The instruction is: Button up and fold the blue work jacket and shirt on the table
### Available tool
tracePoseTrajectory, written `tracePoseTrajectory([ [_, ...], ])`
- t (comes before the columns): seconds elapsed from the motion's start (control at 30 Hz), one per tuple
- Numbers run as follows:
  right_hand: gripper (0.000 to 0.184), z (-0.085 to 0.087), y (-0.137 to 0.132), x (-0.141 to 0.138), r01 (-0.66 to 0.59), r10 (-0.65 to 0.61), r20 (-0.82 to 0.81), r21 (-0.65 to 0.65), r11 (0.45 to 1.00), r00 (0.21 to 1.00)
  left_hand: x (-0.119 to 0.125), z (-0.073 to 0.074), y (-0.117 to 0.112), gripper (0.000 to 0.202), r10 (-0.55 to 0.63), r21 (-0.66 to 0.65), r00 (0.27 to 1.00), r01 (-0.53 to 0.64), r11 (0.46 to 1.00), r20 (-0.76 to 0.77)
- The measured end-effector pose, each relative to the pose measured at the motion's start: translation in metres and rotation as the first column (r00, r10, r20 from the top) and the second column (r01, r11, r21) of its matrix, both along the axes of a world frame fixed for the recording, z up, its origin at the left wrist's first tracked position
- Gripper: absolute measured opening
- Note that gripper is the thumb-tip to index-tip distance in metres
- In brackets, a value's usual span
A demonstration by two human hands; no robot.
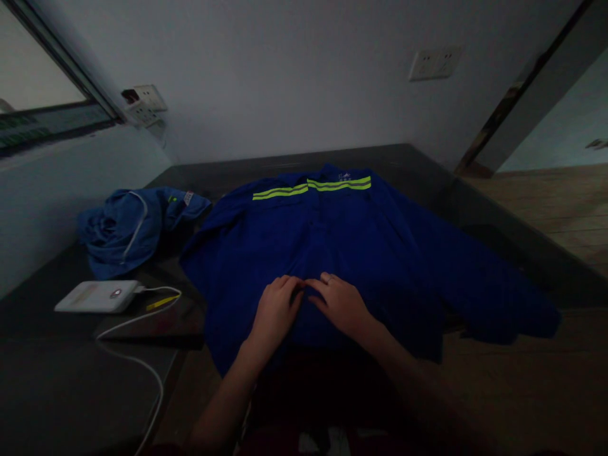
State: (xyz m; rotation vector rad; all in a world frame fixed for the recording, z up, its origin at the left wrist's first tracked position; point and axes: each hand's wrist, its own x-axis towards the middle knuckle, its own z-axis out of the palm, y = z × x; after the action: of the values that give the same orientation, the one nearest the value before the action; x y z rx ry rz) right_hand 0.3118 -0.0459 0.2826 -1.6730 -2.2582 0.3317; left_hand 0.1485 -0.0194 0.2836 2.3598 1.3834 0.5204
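Observation:
A dark blue work jacket (351, 234) lies spread front-up on the dark table, with yellow-green reflective strips across its chest and a small white emblem above the right strip. Its right-hand sleeve stretches out past the table's front edge. At the lower middle of its front, my left hand (280, 305) and my right hand (339, 303) meet with fingertips nearly touching. Both have fingers closed on the front placket of the jacket; any button between them is hidden. A ring shows on my right hand.
Crumpled lighter blue cloth (126, 231) lies at the left of the table (380, 155). In front of it are a white power bank (99, 296) with a white cable (159, 380) and a yellow stick-like item (161, 303). Wall sockets (434, 63) sit above the table.

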Motion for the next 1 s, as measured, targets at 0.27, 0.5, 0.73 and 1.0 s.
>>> tracePoseTrajectory([
  [0.27,0.02,0.005,-0.006,0.015,0.09,-0.092,-0.062,-0.029,0.995,0.994,0.001,-0.005,0.01,0.014,0.058,0.036,0.998,-0.06,0.998,0.037],
  [0.5,0.035,0.003,-0.014,0.037,0.357,-0.334,-0.268,0.044,0.933,0.904,0.011,0.0,0.021,0.012,0.136,0.042,0.986,-0.133,0.99,-0.094],
  [0.73,0.018,-0.002,-0.007,0.044,0.316,-0.319,-0.396,-0.076,0.946,0.861,0.002,0.006,0.036,0.024,-0.033,0.067,0.999,0.032,0.997,0.017],
  [1.0,0.024,-0.009,-0.01,0.038,0.404,-0.4,-0.328,-0.06,0.913,0.856,0.011,0.005,0.033,0.02,0.002,0.072,0.979,0.012,0.997,-0.202],
])
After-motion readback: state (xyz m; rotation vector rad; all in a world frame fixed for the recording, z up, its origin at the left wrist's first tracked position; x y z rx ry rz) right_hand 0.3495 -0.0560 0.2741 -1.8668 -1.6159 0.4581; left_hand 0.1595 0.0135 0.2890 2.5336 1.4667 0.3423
